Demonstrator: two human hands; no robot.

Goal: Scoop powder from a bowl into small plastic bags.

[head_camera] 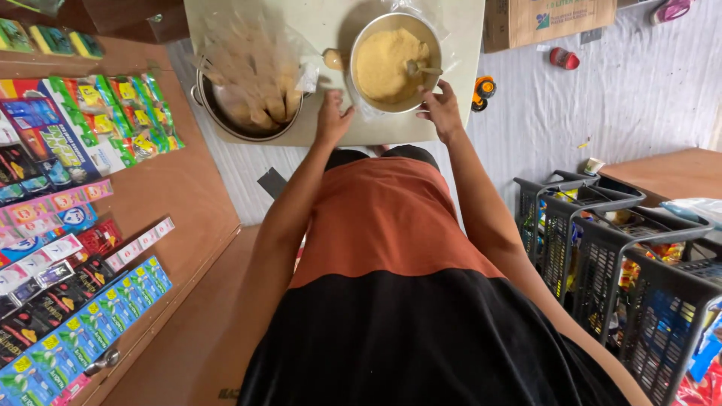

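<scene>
The round metal bowl of yellow-orange crumbly meal (391, 64) sits at about twelve o'clock from the person, on the pale rounded-corner tabletop (323, 22), near its front edge. A spoon (421, 70) stands in the meal toward the bowl's three o'clock side. The right hand (441, 109) lies at the bowl's five o'clock, fingers spread and curved against the rim; it touches the rim without closing on it. The left hand (331, 116) rests at the bowl's seven o'clock, just beside the rim, fingers loosely bent over the tabletop's front edge, gripping nothing that can be made out.

At nine o'clock from the bowl, a second round metal pot (244, 113) holds a clear plastic bag of pale tan sticks (256, 71); the bag stands just beside the left hand. Between pot and bowl lies a small brown rounded object (333, 59).

The tabletop's front edge runs right under both hands, so little bare surface lies on the near side; more shows at the far side, between the two vessels. Beyond the tabletop's right edge, at two o'clock, a brown cardboard box (549, 21) stands on the floor. Dark plastic baskets (602, 248) crowd the four o'clock side, and a wooden shelf of coloured packets (83, 225) closes in at eight to ten o'clock.
</scene>
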